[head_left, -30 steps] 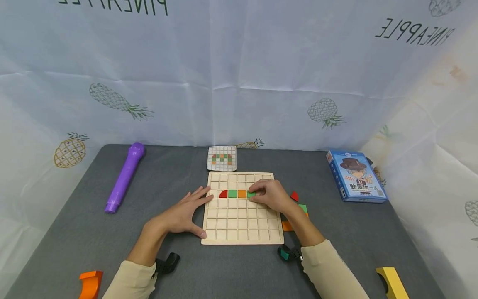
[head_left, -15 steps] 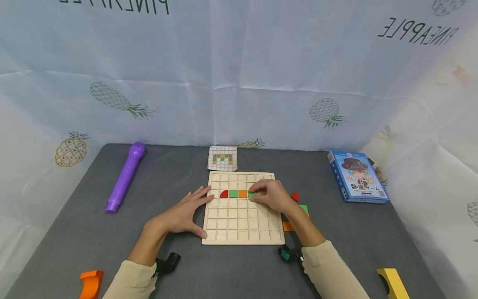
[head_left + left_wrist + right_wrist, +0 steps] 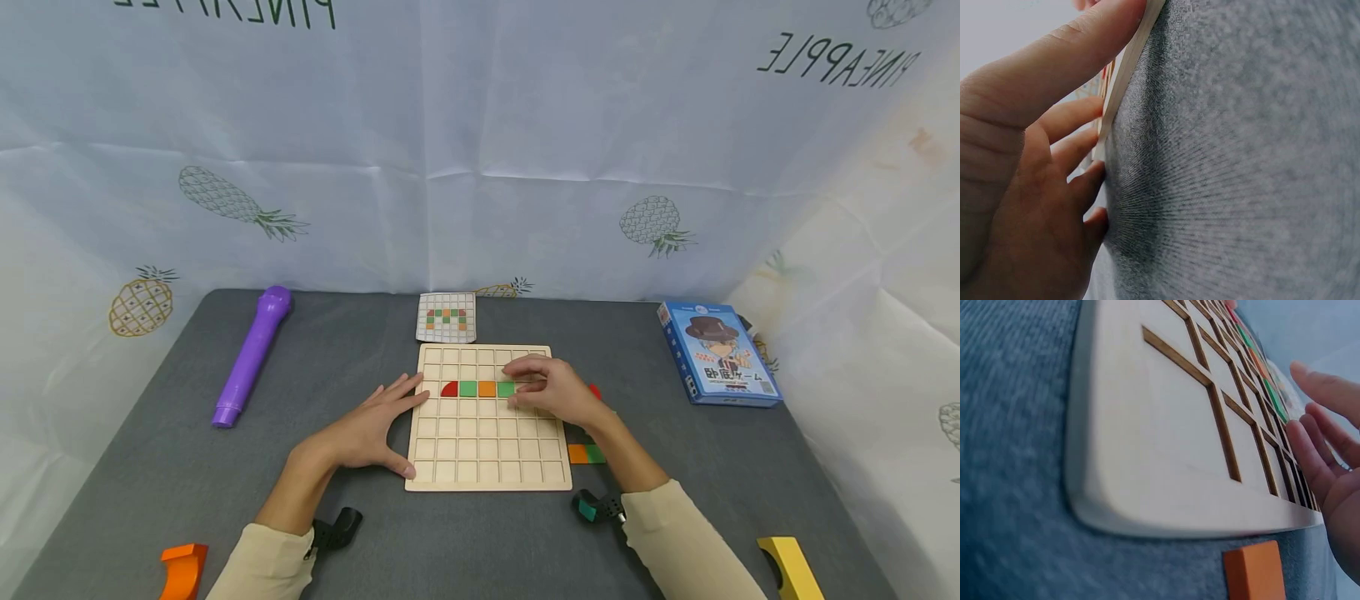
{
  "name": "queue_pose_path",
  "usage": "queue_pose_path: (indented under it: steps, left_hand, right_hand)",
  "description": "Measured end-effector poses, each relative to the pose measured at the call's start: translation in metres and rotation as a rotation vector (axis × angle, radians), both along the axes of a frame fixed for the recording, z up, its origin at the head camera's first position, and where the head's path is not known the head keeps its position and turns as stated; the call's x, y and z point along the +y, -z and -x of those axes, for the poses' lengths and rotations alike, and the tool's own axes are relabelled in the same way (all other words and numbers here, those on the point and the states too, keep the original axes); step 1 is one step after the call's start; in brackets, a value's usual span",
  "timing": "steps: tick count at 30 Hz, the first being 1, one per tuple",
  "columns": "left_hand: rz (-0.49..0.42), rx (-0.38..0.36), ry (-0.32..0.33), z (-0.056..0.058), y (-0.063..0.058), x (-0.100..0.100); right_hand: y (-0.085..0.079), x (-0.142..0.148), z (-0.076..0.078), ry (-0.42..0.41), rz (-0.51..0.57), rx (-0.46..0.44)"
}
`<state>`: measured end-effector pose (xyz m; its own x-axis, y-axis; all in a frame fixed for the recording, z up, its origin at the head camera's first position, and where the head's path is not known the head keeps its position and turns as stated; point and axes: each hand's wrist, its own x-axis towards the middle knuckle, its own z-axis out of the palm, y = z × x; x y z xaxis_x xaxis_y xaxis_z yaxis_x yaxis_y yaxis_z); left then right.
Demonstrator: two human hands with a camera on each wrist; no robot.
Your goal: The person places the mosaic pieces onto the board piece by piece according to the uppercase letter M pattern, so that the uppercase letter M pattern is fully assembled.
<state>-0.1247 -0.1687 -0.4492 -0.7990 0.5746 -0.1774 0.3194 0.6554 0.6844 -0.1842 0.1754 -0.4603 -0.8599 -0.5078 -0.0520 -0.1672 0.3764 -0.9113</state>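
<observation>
A square wooden grid board [image 3: 476, 450] lies on the dark table. One row of its cells holds a red quarter-round piece [image 3: 450, 389], a green square tile [image 3: 468, 389], an orange tile [image 3: 487, 389] and another green tile [image 3: 506, 389]. My left hand [image 3: 367, 425] lies spread along the board's left edge, thumb at the lower corner and fingertips on the rim. Just right of the last green tile, my right hand [image 3: 551, 389] hovers over the board; its thumb and fingers are apart with nothing between them, as the right wrist view shows too.
A printed pattern card [image 3: 446, 318] sits behind the board. Loose pieces, including an orange block [image 3: 577, 454], lie right of it, partly behind the right forearm. Farther out are a purple microphone [image 3: 251, 358], a blue box [image 3: 717, 354], an orange arch [image 3: 182, 571] and a yellow arch [image 3: 791, 567].
My right hand has let go of the second green tile, which stays in its cell, and has shifted slightly right. My left hand has not moved.
</observation>
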Motion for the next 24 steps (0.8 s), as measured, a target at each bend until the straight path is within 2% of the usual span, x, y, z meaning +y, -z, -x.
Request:
queue_pose_path:
  steps: [14,24]
  left_hand:
    - [0.004,-0.003,-0.006,0.001,0.000,0.000]
    - [0.006,-0.004,-0.002,0.000,0.000,-0.001]
  right_hand:
    - [-0.015,0.023,-0.003,-0.051,-0.093,0.118]
    - [-0.018,0.057,-0.006,0.001,-0.159,0.172]
